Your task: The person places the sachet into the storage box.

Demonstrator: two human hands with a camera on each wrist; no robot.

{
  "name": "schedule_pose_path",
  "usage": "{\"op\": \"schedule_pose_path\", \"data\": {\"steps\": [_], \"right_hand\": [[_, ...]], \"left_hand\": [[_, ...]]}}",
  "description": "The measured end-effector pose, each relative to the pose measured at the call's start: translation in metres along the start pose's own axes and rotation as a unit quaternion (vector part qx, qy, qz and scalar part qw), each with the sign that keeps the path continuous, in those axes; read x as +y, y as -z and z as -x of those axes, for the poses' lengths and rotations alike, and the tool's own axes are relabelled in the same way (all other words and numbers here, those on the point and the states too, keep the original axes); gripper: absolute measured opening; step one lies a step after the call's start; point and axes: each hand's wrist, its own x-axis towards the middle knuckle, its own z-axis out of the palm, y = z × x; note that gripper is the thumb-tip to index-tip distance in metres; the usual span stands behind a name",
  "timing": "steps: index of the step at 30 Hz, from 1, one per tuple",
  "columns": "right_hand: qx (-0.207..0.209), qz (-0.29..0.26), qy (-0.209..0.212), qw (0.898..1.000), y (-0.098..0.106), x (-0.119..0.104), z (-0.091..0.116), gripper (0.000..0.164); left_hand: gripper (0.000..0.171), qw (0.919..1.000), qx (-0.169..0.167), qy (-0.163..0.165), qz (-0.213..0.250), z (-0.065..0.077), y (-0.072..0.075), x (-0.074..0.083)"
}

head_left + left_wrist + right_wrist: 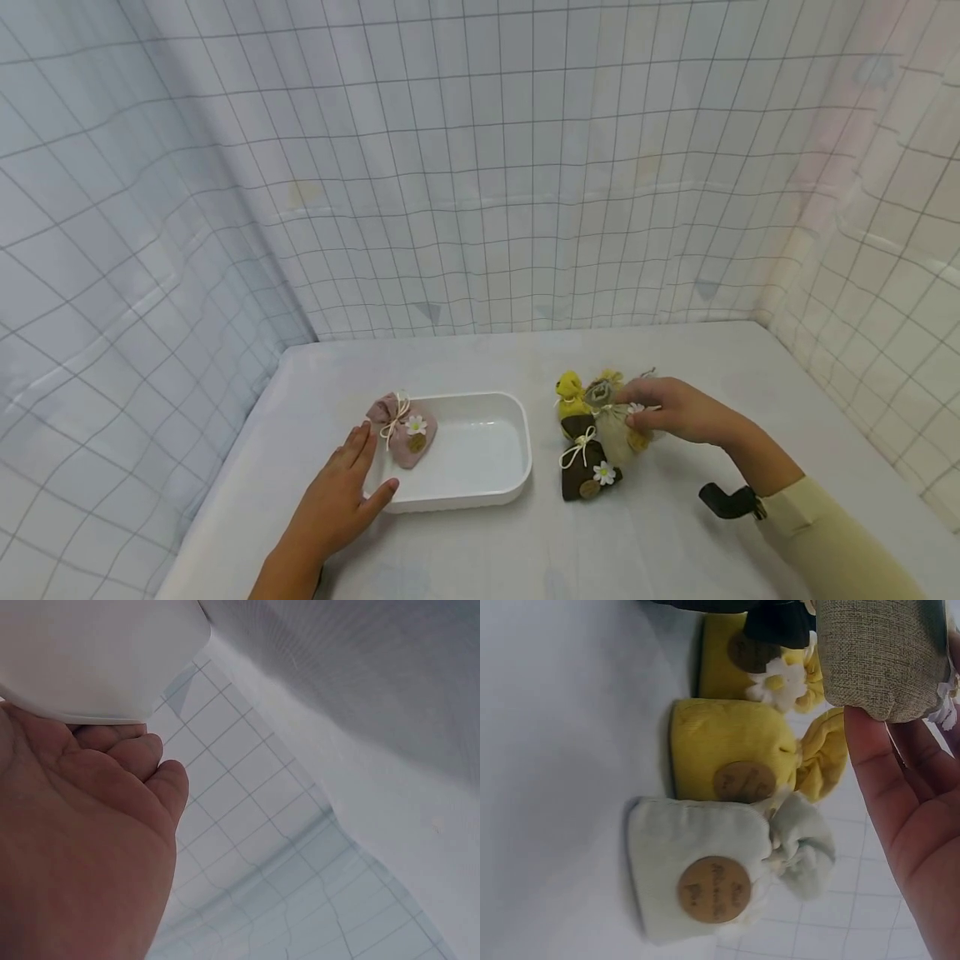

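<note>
My left hand (341, 492) rests at the left end of a white tray (457, 505), its fingers extended along the rim and the thumb over the near left corner. A pink drawstring pouch (405, 446) with a daisy and a round tag leans inside that end. On the right, my right hand (678, 412) pinches a beige burlap pouch (885, 656) between thumb and fingers. A dark brown pouch (577, 475) lies just left of it. Yellow pouches (727, 746) and a pale grey-green pouch (697, 847) stand beside the held one in the right wrist view.
A white-covered table (540, 550) lies under everything. Grid-patterned white curtain (495, 208) encloses the back and both sides. A black wrist device (727, 500) sticks out by the right sleeve, low over the table.
</note>
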Motion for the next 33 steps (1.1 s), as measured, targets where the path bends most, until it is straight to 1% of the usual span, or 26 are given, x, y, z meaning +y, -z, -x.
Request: {"op": "schedule_pose_path", "data": {"steps": [8, 10, 13, 17, 22, 25, 30, 33], "right_hand": [[-0.003, 0.026, 0.030, 0.999, 0.003, -0.014, -0.025, 0.030], [-0.008, 0.031, 0.039, 0.999, 0.003, -0.018, -0.032, 0.030], [-0.019, 0.021, 0.050, 0.998, 0.000, -0.027, -0.042, 0.030], [-0.037, 0.010, 0.056, 0.998, -0.007, -0.039, -0.057, 0.029], [-0.060, 0.026, 0.084, 0.994, -0.016, -0.054, -0.073, 0.028], [-0.069, 0.033, 0.099, 0.992, -0.021, -0.059, -0.084, 0.027], [-0.077, 0.035, 0.108, 0.991, -0.032, -0.064, -0.107, 0.024], [-0.090, 0.036, 0.114, 0.989, -0.041, -0.068, -0.120, 0.024]], "left_hand": [[0.079, 0.9997, 0.018, -0.013, -0.007, 0.002, 0.002, 0.000], [0.078, 0.9998, 0.016, -0.011, -0.008, 0.002, 0.003, 0.000], [0.078, 0.9999, 0.009, -0.006, -0.008, 0.002, 0.004, -0.001], [0.080, 1.0000, 0.003, 0.002, -0.007, 0.003, 0.002, -0.003], [0.081, 1.0000, 0.002, 0.009, -0.004, 0.005, -0.004, -0.002], [0.081, 0.9999, 0.003, 0.007, -0.007, 0.004, -0.005, 0.000], [0.081, 0.9999, 0.003, 0.007, -0.011, 0.001, -0.002, 0.002], [0.081, 0.9999, 0.002, 0.010, -0.013, 0.001, 0.001, 0.003]]}}
